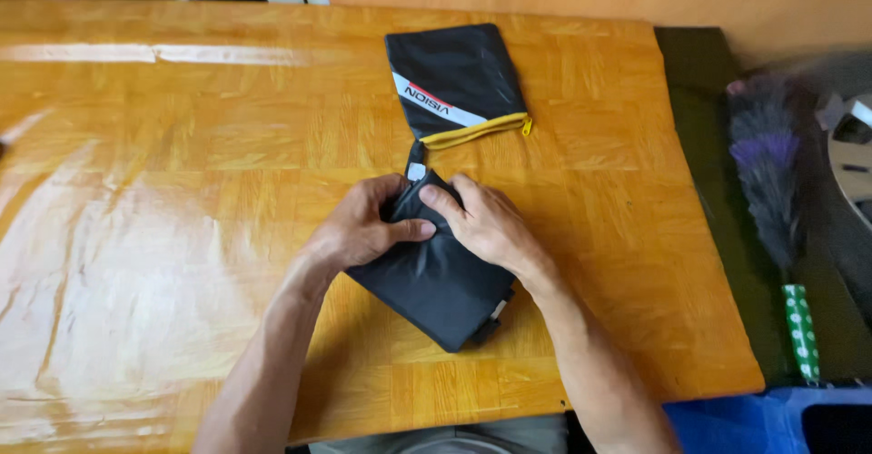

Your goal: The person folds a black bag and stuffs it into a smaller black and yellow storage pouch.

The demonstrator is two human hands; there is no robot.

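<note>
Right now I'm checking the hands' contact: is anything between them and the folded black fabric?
Nothing visible. The left hand and right hand both rest directly on the folded black fabric; the black pouch lies beyond it on the wooden table.

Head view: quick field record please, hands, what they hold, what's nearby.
left hand: pinching the top end of the folded black fabric
right hand: pressing on the same end, fingers beside the left thumb
black pouch: flat beyond the hands, yellow-edged, joined to the fabric by a narrow strip
surface: glossy wooden table
right edge: feather duster, off the table
</note>
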